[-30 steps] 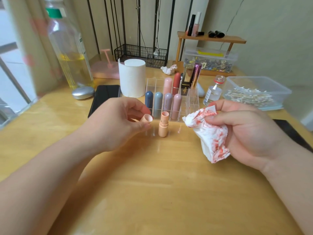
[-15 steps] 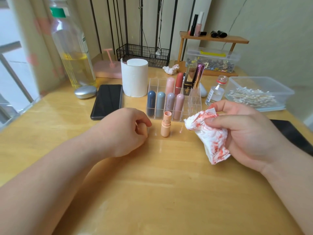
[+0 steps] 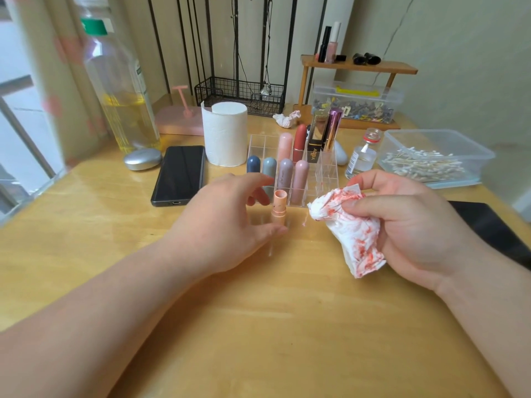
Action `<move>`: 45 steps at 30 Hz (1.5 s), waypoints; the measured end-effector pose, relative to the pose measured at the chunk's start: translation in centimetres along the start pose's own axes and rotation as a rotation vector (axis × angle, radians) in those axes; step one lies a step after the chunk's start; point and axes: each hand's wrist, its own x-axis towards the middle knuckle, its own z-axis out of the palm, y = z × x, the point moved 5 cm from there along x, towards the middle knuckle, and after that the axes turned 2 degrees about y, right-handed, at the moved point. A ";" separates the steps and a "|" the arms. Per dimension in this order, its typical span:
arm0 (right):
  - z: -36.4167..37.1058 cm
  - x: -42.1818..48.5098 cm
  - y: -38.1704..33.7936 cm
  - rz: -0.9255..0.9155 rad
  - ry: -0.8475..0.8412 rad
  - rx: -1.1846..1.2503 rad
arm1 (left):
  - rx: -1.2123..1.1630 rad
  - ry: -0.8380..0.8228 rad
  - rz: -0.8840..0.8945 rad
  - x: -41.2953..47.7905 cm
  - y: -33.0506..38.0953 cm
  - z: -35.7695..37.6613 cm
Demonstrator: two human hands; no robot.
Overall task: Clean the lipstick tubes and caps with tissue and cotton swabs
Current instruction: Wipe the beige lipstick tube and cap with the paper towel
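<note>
A peach lipstick tube (image 3: 279,206) stands uncapped on the wooden table, just in front of a clear acrylic organizer (image 3: 326,175) that holds several capped lipsticks. My left hand (image 3: 227,225) lies beside the tube with fingers spread; the thumb tip is at the tube's base and the fingers reach behind it, not closed round it. The peach cap is out of sight. My right hand (image 3: 408,225) grips a crumpled white tissue (image 3: 353,242) smeared with red lipstick, to the right of the tube.
A clear box of cotton swabs (image 3: 431,165) and a small glass bottle (image 3: 362,156) stand at the right. A tissue roll (image 3: 225,133), a black phone (image 3: 179,173) and a tall oil bottle (image 3: 120,90) stand at the back left. A dark flat device (image 3: 494,225) lies at the right edge.
My left hand lowered the peach cap to the table, then opened and moved right up to the uncapped tube. The right hand has kept still with the tissue.
</note>
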 end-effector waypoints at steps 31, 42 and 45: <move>1.8 -1.4 -0.6 -0.074 -0.244 0.407 | -1.339 -0.053 -0.274 -2.0 3.1 0.6; 1.9 -0.7 0.7 0.056 -0.384 0.466 | -1.454 -0.239 -0.252 -2.3 4.2 1.3; 2.8 -1.2 0.4 0.078 -0.535 0.461 | -1.470 -0.257 -0.262 -2.4 4.4 1.4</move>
